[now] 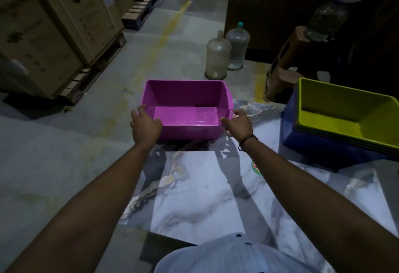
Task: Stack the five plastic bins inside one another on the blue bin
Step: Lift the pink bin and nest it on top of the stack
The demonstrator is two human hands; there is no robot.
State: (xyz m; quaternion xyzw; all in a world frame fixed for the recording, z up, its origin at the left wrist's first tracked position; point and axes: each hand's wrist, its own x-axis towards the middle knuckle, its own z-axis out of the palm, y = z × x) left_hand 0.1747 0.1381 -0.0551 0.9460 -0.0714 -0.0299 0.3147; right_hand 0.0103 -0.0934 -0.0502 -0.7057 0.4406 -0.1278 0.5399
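Head: purple bin between fingers (both hands)

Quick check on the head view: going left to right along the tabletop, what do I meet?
Left hand → purple bin → right hand → blue bin with the yellow-green bin nested on top.

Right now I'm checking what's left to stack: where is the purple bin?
In the head view, the purple bin sits centre frame at the marble table's far edge, gripped between both hands, left of the blue bin stack.
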